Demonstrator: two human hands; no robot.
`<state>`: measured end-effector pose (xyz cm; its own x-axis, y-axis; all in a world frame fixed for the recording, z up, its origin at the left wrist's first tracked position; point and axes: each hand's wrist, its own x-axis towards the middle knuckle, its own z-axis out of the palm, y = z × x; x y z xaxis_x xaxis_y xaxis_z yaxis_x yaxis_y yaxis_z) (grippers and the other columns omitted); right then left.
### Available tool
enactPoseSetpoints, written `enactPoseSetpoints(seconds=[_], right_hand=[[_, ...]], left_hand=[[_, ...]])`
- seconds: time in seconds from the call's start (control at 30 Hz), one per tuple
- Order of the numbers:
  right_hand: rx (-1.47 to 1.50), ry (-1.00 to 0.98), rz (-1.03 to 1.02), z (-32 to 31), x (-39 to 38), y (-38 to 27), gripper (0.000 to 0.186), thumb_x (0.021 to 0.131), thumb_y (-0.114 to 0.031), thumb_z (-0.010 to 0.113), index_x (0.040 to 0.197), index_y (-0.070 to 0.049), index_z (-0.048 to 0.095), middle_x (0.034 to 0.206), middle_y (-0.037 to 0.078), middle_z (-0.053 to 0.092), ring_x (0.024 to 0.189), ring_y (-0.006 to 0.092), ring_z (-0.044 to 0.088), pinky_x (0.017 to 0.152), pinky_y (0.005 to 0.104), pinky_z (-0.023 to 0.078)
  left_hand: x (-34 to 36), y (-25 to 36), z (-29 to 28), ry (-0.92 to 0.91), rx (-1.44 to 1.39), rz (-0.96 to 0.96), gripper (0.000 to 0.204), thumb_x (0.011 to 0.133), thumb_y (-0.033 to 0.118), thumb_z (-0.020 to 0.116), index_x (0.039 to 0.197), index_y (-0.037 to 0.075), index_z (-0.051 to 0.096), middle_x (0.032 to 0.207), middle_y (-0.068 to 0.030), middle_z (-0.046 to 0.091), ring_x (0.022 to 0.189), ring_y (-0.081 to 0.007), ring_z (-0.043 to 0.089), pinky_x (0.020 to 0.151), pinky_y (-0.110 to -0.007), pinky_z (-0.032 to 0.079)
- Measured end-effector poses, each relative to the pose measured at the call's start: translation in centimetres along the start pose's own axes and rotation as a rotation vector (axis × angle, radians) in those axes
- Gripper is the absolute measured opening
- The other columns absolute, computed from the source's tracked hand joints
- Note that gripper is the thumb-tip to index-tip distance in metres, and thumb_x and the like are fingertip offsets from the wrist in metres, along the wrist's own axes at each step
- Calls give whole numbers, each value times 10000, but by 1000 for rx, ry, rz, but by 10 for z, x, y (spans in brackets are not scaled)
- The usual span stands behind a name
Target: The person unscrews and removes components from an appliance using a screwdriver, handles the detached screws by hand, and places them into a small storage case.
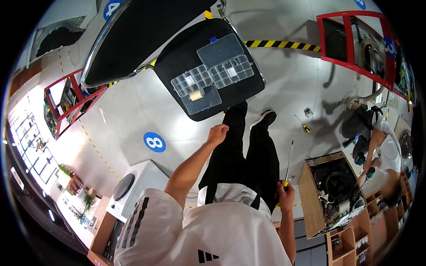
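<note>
In my right hand (pixel 286 194) is a long screwdriver (pixel 289 162) with a yellow handle, its thin shaft pointing up and away beside my right leg. My left hand (pixel 218 134) is held out in front of my legs with the fingers curled closed; whatever it may hold is hidden. Beyond it stands a black chair seat (pixel 177 48). On the seat lie two clear compartment boxes with their lids folded back, a right one (pixel 230 72) and a left one (pixel 191 80). A cream-coloured roll (pixel 196 95) rests on the left one.
To my right sits an opened wooden-sided appliance (pixel 310 195) with exposed wiring; another person (pixel 386 146) bends over it, green-and-black power tools nearby. A second screwdriver (pixel 305 127) and a small metal part (pixel 308 112) lie on the floor. A white appliance (pixel 142 186) stands left, red-framed units (pixel 350 42) farther off.
</note>
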<state>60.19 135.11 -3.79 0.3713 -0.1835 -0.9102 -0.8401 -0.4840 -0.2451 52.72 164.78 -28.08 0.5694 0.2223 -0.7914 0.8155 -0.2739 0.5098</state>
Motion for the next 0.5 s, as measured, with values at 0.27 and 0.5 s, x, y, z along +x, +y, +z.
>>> enactPoseSetpoints(seconds=[0.27, 0.5], right_hand=[[29, 69, -36, 0, -14, -11, 368, 852, -180, 614, 1133, 34, 512, 582, 25, 506, 427, 87, 466, 395, 230, 381], [269, 149, -28, -12, -27, 34, 464, 846, -202, 626, 1225, 8, 460, 619, 32, 524, 470, 89, 490, 405, 241, 411]], left_hand=[[-15, -50, -41, -24, -228, -256, 192, 838, 138, 533, 952, 29, 643, 845, -79, 678, 748, -142, 654, 669, -255, 500], [-6, -26, -57, -167, -239, -204, 229, 883, 218, 524, 982, 32, 614, 856, -85, 660, 748, -135, 640, 622, -229, 505]])
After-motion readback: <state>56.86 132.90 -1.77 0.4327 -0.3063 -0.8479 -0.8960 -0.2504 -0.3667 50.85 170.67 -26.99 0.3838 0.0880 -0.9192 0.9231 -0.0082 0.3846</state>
